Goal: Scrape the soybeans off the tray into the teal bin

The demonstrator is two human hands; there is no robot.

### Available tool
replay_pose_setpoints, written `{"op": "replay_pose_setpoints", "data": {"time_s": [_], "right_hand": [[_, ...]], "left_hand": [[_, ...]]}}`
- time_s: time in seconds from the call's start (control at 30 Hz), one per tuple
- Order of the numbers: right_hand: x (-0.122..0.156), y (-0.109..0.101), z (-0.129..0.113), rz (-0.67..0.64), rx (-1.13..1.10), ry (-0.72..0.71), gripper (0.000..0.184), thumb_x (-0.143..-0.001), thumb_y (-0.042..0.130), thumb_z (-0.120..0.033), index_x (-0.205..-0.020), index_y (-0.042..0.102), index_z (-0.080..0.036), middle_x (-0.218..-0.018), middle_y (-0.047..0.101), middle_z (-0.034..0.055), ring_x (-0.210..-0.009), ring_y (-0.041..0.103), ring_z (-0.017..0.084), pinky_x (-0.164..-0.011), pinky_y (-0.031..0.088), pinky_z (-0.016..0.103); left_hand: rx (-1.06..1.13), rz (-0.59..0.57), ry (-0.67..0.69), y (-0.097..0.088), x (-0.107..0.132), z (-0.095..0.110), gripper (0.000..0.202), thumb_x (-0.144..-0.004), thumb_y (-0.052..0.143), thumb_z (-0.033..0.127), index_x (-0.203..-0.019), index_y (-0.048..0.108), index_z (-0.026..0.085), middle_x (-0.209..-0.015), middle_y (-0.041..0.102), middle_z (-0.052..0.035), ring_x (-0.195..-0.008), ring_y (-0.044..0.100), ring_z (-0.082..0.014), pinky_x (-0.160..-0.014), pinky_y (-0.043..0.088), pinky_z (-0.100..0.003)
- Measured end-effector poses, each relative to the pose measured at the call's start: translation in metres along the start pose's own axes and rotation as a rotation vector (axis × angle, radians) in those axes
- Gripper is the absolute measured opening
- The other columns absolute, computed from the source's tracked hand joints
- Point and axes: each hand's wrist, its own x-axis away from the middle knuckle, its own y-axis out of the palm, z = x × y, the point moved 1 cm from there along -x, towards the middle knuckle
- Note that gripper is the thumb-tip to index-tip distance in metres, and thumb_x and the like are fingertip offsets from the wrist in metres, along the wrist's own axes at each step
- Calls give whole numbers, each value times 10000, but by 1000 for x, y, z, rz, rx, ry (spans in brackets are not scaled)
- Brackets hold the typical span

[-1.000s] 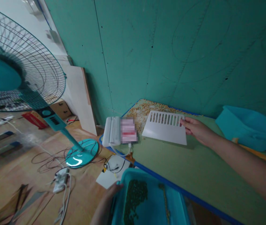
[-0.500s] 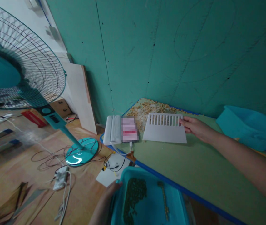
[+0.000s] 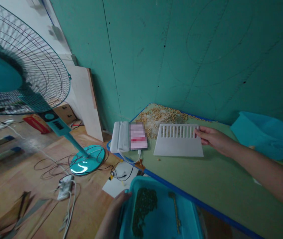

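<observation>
My right hand (image 3: 211, 137) is closed on the end of a white slotted scraper (image 3: 178, 146), a flat plate with a row of slots along its upper edge. The scraper is over the pale green tabletop (image 3: 191, 172), in front of scattered yellowish beans (image 3: 166, 114) and a whitish patch of fine grains (image 3: 153, 127). Down at the table's front edge, my left hand (image 3: 118, 204) grips the left rim of a turquoise plastic bin (image 3: 193, 212). Inside that bin lie a dark green mass of small grains (image 3: 142, 207) and a narrow yellowish strip (image 3: 175, 210).
A white device (image 3: 120, 136) with a cable stands on the table's left corner, beside a blurred-out pink-white panel (image 3: 138, 136). Another turquoise bin (image 3: 261, 132) sits at the right. A standing fan (image 3: 56, 124), cords and a power strip (image 3: 65, 187) occupy the floor at left.
My right hand has drawn the scraper slightly toward me and to the right, showing more of the whitish patch behind it. My left hand keeps its hold on the bin.
</observation>
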Motion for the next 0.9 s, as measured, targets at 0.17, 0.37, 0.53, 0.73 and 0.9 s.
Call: {"op": "replay_pose_setpoints", "data": {"time_s": [0.17,0.37,0.53,0.73,0.9], "right_hand": [[17,4,1,-4,16,16,296,-707,505,-470,-673,459,-180,-562,391,-49,-426,236,49,-421,182,224],[46,13,6,27,32,77,343,-681,497,-527,-676,475,-184,-547,396,-41,-409,238,57,-403,168,228],[69,20,19,-32,36,121,346,-709,480,-519,-668,486,-176,-542,427,-37,-380,266,40,-394,172,220],[84,23,15,-101,26,152,336,-700,500,-509,-711,516,-174,-622,506,-15,-353,337,30,-367,228,208],[92,17,5,-65,17,138,332,-664,539,-510,-740,513,-187,-666,538,4,-352,369,42,-335,278,207]], "left_hand": [[44,-51,3,16,15,6,150,-604,647,200,-752,661,180,-751,724,3,-976,571,-246,-821,443,-292],[166,-196,-157,14,7,-4,262,-655,609,231,-909,633,168,-715,722,-1,-780,648,-228,-698,491,-298],[174,-294,-205,16,7,-11,315,-716,560,254,-1016,593,165,-720,725,-19,-685,664,-223,-656,501,-322],[154,-293,-250,32,14,-6,333,-702,550,223,-1025,592,156,-749,727,-40,-671,666,-251,-642,506,-355],[116,-190,-226,30,15,-8,357,-679,580,258,-1023,582,165,-755,725,-25,-728,660,-244,-668,503,-341]]}}
